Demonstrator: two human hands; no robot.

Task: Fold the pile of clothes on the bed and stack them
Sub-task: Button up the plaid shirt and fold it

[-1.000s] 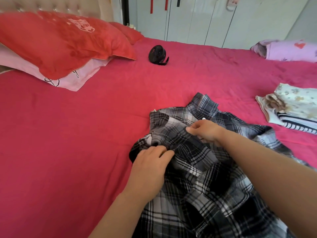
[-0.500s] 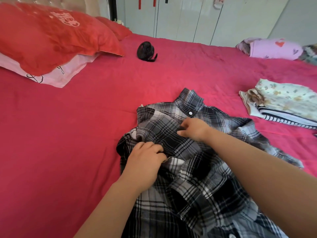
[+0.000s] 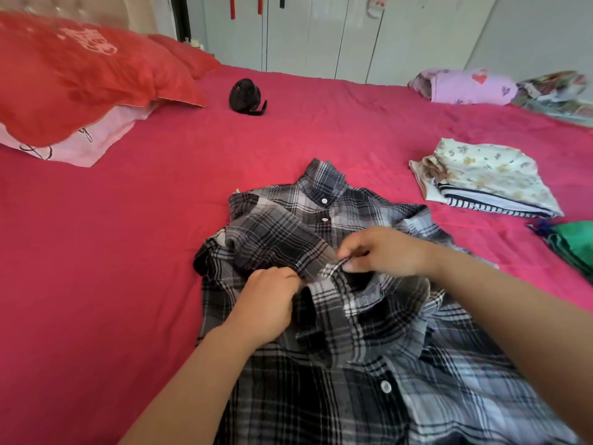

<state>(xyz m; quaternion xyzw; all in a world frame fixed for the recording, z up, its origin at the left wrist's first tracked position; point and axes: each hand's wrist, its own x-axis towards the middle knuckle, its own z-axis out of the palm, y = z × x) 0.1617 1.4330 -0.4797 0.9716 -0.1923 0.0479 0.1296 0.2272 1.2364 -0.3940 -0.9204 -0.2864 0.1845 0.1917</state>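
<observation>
- bed [image 3: 112, 284], pink-red sheet, carries everything; bare flat sheet lies left of the shirt.
- plaid shirt [image 3: 353, 396] lies crumpled mid-bed right in front of the person, collar pointing away, chest area bunched up. step looks like flattening before the first fold: tug the bunched cloth outward, get the front flat, then fold the sides in evenly.
- folded stack [image 3: 487, 181] is well apart on the right, floral piece on top of a striped one; likely where the shirt ends up.
- left hand [image 3: 266, 303], fingers curled, grips a bunch of plaid.
- right hand [image 3: 385, 252] pinches a cloth edge between thumb and fingers, just beside the left.
- white buttons [image 3: 324, 200] under the collar give a handy centre line.
</observation>
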